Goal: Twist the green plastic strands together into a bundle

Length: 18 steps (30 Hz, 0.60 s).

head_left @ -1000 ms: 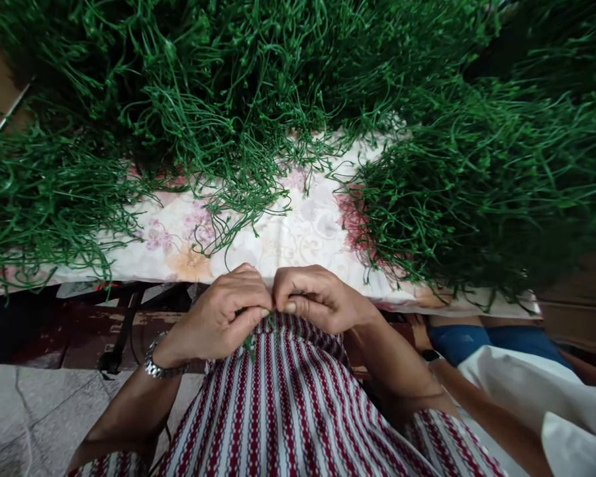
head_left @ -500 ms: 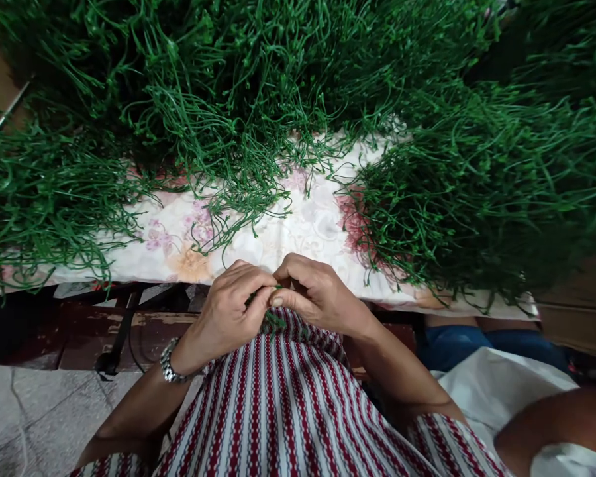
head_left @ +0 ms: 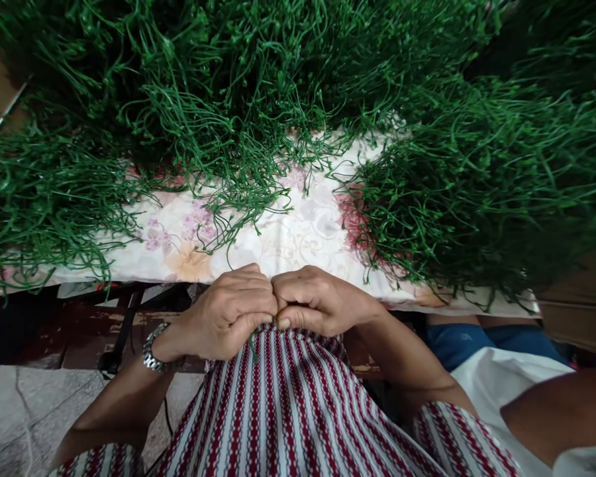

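My left hand [head_left: 236, 311], with a metal watch on the wrist, is closed in front of my striped top. A short bit of thin green stem [head_left: 254, 346] pokes out below its fingers. My right hand [head_left: 320, 301] is closed too, its knuckles touching the left hand and its thumb pressed against the curled forefinger. Whatever lies inside the right hand is hidden. Both hands meet just at the near edge of the table. Beyond them, loose green plastic-looking stems [head_left: 243, 212] with small branched tips spill over a flowered tablecloth [head_left: 302, 228].
A tall heap of green stems [head_left: 218, 73] fills the back of the table, with more piled at left [head_left: 44, 205] and right [head_left: 477, 192]. Another person's arm [head_left: 561, 411] and blue shorts [head_left: 464, 341] are close on my right. A dark metal table leg [head_left: 124, 331] stands at lower left.
Both hands have moved slightly down and closed more tightly, knuckles now side by side. The green strip seen between the thumbs is covered; only a bit below the left hand shows.
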Each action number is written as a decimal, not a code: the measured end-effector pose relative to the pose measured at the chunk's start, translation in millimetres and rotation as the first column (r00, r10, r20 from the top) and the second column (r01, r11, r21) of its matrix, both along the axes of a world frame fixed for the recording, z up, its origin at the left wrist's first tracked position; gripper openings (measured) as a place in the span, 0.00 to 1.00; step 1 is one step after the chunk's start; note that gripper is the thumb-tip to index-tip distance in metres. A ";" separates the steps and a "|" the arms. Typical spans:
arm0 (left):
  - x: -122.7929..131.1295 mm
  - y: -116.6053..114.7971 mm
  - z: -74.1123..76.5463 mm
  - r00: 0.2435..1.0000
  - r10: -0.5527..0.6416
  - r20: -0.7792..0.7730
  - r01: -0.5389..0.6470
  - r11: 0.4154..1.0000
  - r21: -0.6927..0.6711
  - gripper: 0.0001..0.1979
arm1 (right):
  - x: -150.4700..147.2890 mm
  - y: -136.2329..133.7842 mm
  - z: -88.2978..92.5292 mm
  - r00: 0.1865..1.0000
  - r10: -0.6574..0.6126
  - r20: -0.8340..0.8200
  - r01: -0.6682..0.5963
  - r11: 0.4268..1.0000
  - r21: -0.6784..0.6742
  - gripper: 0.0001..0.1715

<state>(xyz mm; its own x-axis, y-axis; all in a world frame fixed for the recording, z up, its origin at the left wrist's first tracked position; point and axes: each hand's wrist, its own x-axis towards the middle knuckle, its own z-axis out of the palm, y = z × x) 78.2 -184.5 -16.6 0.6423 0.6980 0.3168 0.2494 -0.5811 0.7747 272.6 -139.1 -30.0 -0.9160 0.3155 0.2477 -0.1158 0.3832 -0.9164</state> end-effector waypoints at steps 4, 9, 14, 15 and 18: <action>-4.8 3.7 -3.1 0.981 -0.034 0.191 0.070 0.981 -0.182 0.08 | 5.5 -0.2 0.3 0.968 -0.102 -0.227 0.049 0.972 -0.231 0.14; -1.3 5.7 -12.2 0.917 0.312 0.250 -0.201 0.900 -0.388 0.04 | 5.0 -5.2 -2.3 0.905 -0.401 -0.141 0.323 0.865 -0.385 0.15; 5.4 5.1 -17.5 0.834 0.482 0.269 -0.312 0.814 -0.491 0.04 | -6.1 -7.9 -2.8 0.781 -0.624 0.024 0.624 0.777 -0.089 0.13; 6.6 4.7 -18.3 0.820 0.501 0.278 -0.317 0.801 -0.508 0.05 | -8.5 -8.6 -2.8 0.787 -0.616 0.041 0.617 0.785 -0.044 0.13; 10.5 3.6 -20.3 0.784 0.528 0.326 -0.328 0.799 -0.504 0.04 | -14.5 -11.5 -4.3 0.832 -0.552 0.054 0.552 0.834 0.008 0.13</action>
<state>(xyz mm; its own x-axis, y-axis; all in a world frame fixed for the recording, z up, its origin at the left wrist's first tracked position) 88.7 -181.0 -36.9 0.1079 0.9880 0.1107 -0.0215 -0.1090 0.9938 258.1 -150.7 -34.3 -0.6005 0.7740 0.2008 0.1600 0.3624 -0.9182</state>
